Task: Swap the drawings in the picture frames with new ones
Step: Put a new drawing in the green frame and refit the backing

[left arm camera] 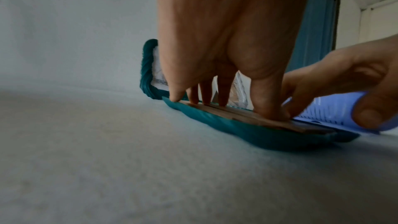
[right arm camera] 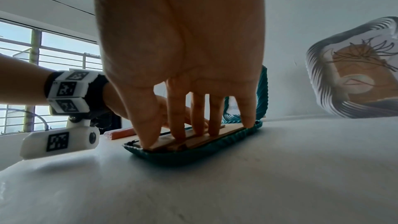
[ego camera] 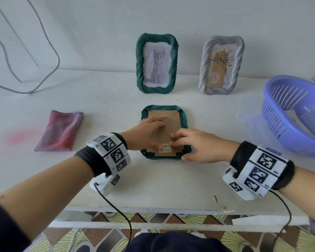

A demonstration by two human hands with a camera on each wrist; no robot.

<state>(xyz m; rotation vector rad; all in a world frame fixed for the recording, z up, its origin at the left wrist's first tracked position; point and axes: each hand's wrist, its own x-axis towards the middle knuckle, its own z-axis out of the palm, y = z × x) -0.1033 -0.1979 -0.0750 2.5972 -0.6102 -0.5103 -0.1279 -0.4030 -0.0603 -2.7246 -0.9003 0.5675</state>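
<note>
Green frame (ego camera: 183,120) face-down at table (ego camera: 162,182) centre, cardboard backing (ego camera: 172,124) up. Left hand (ego camera: 145,132) w/ straight, spread fingers (left arm camera: 224,89) pressing backing's left half. Right hand (ego camera: 198,145) fingertips (right arm camera: 178,123) apart, pressing its near right corner.

The head view looks down from above the face-down green frame (ego camera: 164,131) on the bench (ego camera: 116,99). Both wrist views sit low near that frame (left arm camera: 247,132) (right arm camera: 193,152), looking along the fingers; all three share it.
</note>
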